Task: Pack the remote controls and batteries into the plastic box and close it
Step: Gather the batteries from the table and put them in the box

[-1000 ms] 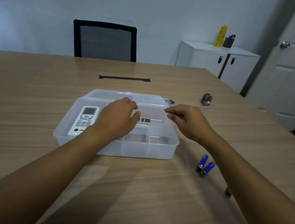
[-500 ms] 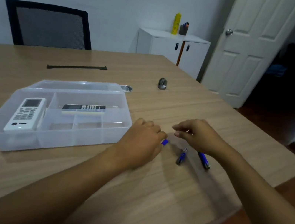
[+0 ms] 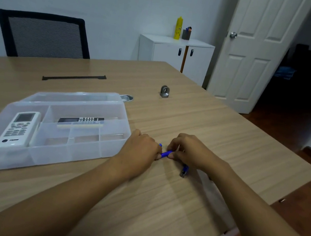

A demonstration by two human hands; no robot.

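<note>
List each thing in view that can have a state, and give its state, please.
plastic box: open, lid folded back.
white remote: lying in the box's left compartment.
black remote: lying in a rear compartment.
blue battery: pinched between both hands.
second battery: lying on the table.
left hand: gripping.
right hand: gripping.
door: open.
cabinet: doors shut.

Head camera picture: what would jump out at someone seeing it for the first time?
Two bare hands meet near the table's right edge, the left hand and right hand together pinching a blue battery, with another battery lying just beside them. To their left sits an open clear plastic box already holding a white remote and a dark remote in separate compartments.
</note>
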